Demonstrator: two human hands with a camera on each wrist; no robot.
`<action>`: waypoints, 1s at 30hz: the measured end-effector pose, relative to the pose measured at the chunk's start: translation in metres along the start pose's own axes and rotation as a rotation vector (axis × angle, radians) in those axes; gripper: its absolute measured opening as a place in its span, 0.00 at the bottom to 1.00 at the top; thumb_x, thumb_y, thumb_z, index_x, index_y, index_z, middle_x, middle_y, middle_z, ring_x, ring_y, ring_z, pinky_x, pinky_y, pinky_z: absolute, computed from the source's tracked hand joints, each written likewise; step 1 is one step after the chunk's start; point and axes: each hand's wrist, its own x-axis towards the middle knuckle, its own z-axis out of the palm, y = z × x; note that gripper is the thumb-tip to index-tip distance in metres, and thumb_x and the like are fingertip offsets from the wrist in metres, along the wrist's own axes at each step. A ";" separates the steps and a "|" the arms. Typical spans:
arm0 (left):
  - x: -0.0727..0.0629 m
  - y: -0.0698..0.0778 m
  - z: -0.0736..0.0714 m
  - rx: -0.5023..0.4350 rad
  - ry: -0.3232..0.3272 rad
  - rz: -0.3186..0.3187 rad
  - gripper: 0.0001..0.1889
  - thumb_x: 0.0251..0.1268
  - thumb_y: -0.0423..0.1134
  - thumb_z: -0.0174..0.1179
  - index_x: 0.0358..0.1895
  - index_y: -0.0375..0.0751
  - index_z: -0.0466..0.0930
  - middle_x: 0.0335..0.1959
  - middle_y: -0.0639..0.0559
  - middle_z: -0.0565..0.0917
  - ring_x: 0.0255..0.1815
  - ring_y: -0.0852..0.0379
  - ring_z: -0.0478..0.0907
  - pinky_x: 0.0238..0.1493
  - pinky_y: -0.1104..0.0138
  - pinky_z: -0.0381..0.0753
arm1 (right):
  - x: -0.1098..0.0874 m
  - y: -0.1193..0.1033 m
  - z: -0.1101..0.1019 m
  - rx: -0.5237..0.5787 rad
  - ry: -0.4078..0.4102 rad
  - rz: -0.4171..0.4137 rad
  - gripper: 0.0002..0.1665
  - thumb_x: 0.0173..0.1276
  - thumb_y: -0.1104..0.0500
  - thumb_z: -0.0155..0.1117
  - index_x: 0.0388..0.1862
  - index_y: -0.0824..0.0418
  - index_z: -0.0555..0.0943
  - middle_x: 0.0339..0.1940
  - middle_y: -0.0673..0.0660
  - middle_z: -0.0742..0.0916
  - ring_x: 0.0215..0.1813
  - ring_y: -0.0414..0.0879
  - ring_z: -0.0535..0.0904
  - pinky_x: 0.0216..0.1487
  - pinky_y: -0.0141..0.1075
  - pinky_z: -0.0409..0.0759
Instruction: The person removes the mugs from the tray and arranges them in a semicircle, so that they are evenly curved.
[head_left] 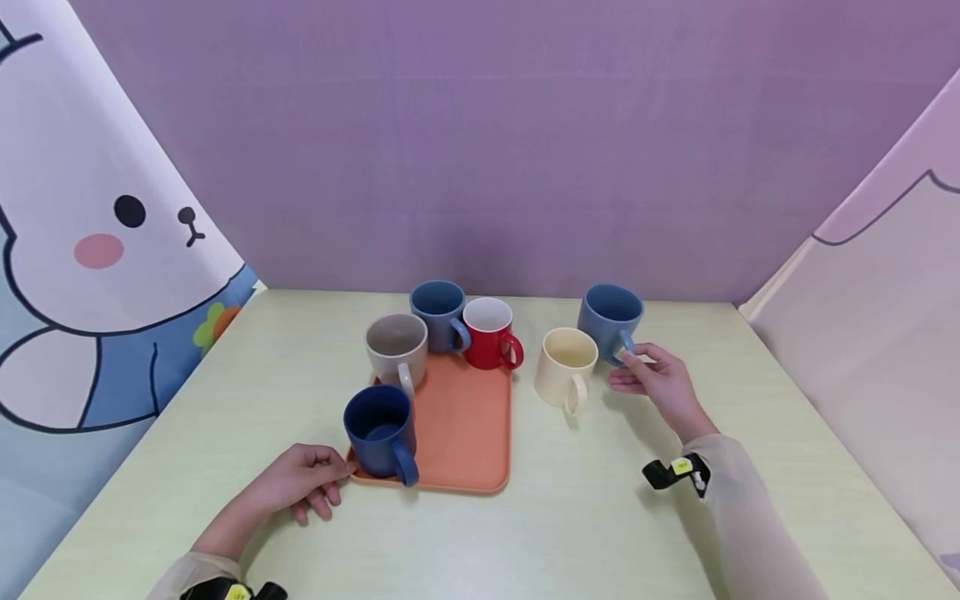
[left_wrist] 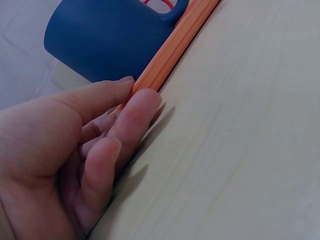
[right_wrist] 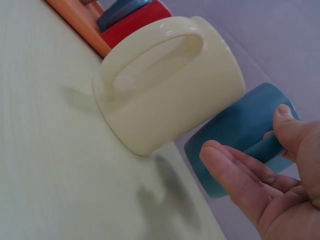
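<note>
My left hand pinches the near-left corner of an orange tray, thumb on top and fingers below in the left wrist view. A dark blue mug stands on that corner, beside the thumb. At the right, my right hand grips the handle of a blue mug between thumb and fingers. This mug is upright at the table's back; whether its base touches the table I cannot tell. Just left of it stands a cream mug, handle toward me, off the tray.
Along the tray's left and far edges stand a grey mug, a second blue mug and a red mug. The pale table ends at a purple backdrop. A printed cloth hangs at the left.
</note>
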 end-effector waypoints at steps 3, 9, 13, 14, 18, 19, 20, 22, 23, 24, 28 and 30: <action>0.000 0.000 0.001 0.002 0.001 -0.001 0.16 0.74 0.48 0.58 0.37 0.36 0.81 0.24 0.48 0.83 0.21 0.54 0.83 0.15 0.68 0.75 | 0.000 0.005 0.002 -0.011 -0.005 0.013 0.21 0.76 0.61 0.59 0.51 0.81 0.69 0.31 0.60 0.89 0.35 0.46 0.88 0.40 0.39 0.85; 0.001 0.000 0.002 0.012 0.003 -0.006 0.16 0.73 0.48 0.58 0.37 0.36 0.81 0.24 0.48 0.84 0.21 0.54 0.84 0.15 0.68 0.75 | 0.000 0.013 0.004 -0.009 0.009 0.039 0.16 0.76 0.63 0.58 0.49 0.79 0.71 0.30 0.61 0.89 0.33 0.46 0.88 0.38 0.39 0.85; 0.000 0.000 0.002 0.012 -0.001 -0.007 0.16 0.74 0.47 0.58 0.37 0.36 0.81 0.24 0.48 0.84 0.20 0.54 0.84 0.14 0.67 0.75 | 0.000 0.016 0.005 -0.041 0.007 0.059 0.18 0.76 0.63 0.58 0.51 0.80 0.70 0.32 0.65 0.89 0.33 0.45 0.88 0.39 0.39 0.85; 0.000 0.000 0.001 0.011 -0.004 -0.006 0.16 0.74 0.47 0.58 0.37 0.36 0.81 0.24 0.48 0.83 0.20 0.54 0.84 0.14 0.67 0.75 | 0.000 0.016 0.005 -0.047 0.006 0.063 0.18 0.76 0.63 0.58 0.51 0.80 0.70 0.33 0.66 0.89 0.33 0.45 0.88 0.39 0.39 0.85; 0.001 0.000 0.001 0.004 -0.010 -0.005 0.15 0.74 0.47 0.57 0.38 0.36 0.80 0.24 0.48 0.83 0.20 0.55 0.83 0.15 0.68 0.75 | 0.000 0.018 0.006 -0.057 0.007 0.067 0.18 0.77 0.63 0.57 0.50 0.80 0.70 0.34 0.68 0.88 0.33 0.45 0.88 0.39 0.39 0.85; 0.002 0.000 0.001 0.002 -0.013 -0.003 0.15 0.74 0.46 0.57 0.38 0.35 0.80 0.24 0.48 0.83 0.20 0.55 0.83 0.15 0.68 0.75 | 0.000 0.019 0.006 -0.054 0.010 0.067 0.18 0.77 0.63 0.57 0.50 0.80 0.70 0.34 0.68 0.88 0.33 0.45 0.88 0.39 0.39 0.85; 0.002 0.000 0.001 0.001 -0.015 -0.001 0.15 0.74 0.46 0.57 0.38 0.35 0.80 0.24 0.48 0.83 0.20 0.55 0.83 0.14 0.68 0.75 | 0.000 0.019 0.006 -0.049 0.012 0.066 0.17 0.77 0.63 0.57 0.50 0.79 0.70 0.34 0.68 0.88 0.33 0.45 0.88 0.39 0.39 0.85; 0.002 0.001 0.001 0.004 -0.011 -0.001 0.15 0.74 0.46 0.57 0.38 0.35 0.80 0.23 0.49 0.83 0.20 0.54 0.83 0.14 0.67 0.75 | 0.001 0.020 0.006 -0.042 0.012 0.064 0.17 0.77 0.63 0.58 0.49 0.79 0.71 0.34 0.68 0.88 0.34 0.46 0.88 0.40 0.39 0.85; 0.002 0.001 0.001 0.006 -0.009 -0.001 0.15 0.75 0.45 0.57 0.39 0.35 0.80 0.23 0.49 0.83 0.20 0.54 0.83 0.14 0.67 0.75 | 0.001 0.020 0.006 -0.038 0.010 0.061 0.16 0.77 0.63 0.58 0.49 0.79 0.71 0.34 0.68 0.88 0.35 0.46 0.88 0.40 0.40 0.85; 0.002 0.002 0.001 0.009 -0.007 -0.001 0.15 0.75 0.45 0.57 0.39 0.35 0.80 0.24 0.49 0.83 0.20 0.54 0.83 0.14 0.67 0.75 | 0.001 0.020 0.006 -0.036 0.007 0.062 0.16 0.76 0.63 0.58 0.48 0.78 0.71 0.34 0.68 0.88 0.35 0.46 0.88 0.41 0.40 0.85; 0.003 0.002 0.001 0.020 0.004 -0.007 0.14 0.75 0.45 0.57 0.39 0.35 0.81 0.24 0.49 0.83 0.20 0.54 0.84 0.14 0.66 0.75 | 0.001 0.018 0.007 -0.055 0.000 0.070 0.15 0.76 0.62 0.58 0.47 0.76 0.72 0.36 0.70 0.88 0.35 0.48 0.89 0.41 0.42 0.85; 0.003 0.002 0.000 0.021 0.004 -0.009 0.14 0.75 0.45 0.57 0.39 0.35 0.81 0.24 0.49 0.83 0.20 0.54 0.84 0.14 0.66 0.76 | 0.002 0.015 0.007 -0.082 -0.008 0.079 0.15 0.77 0.62 0.58 0.48 0.76 0.72 0.37 0.73 0.87 0.35 0.48 0.89 0.41 0.41 0.85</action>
